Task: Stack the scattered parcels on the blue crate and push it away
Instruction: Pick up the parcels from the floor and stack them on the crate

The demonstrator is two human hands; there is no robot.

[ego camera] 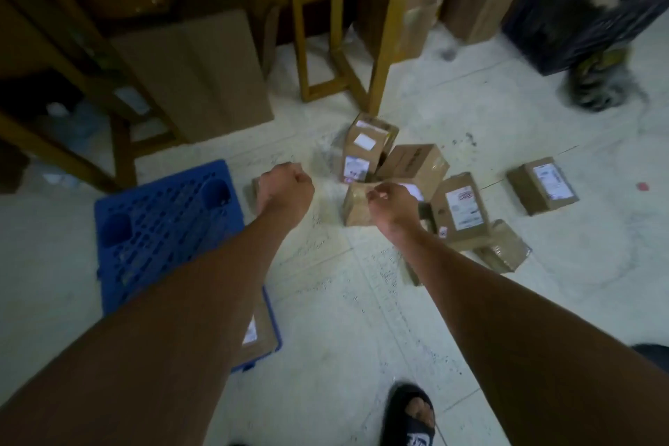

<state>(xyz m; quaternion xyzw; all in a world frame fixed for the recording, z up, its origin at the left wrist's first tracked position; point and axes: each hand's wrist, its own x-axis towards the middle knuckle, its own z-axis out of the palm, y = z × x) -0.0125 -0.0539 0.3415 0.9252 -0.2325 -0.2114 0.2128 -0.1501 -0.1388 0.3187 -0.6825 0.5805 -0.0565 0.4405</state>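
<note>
Both arms stretched forward and down over a pale tiled floor (362, 319). Left hand (284, 188) curled into a loose fist, holding nothing visible, hovering above a small parcel (252, 192) mostly hidden beneath it. Right hand (392, 205) with its grip curled too, fingers drawn in, over the near edge of a taped brown parcel (356, 208); contact unclear from this angle. Blue crate (163, 228) on the floor to the left, partly under the left forearm, its perforated surface facing up; a labelled parcel (255, 331) at its near right corner. Scattered parcels clustered just beyond and right of the right hand: an upright labelled box (364, 148), a tilted plain box (412, 163), a white-labelled box (459, 208) leaning on others, a flat parcel (543, 185) well apart to the right. Large cardboard carton (195, 72) and yellow frame legs (391, 22) beyond. Sandalled foot (411, 416) at the bottom edge.
</note>
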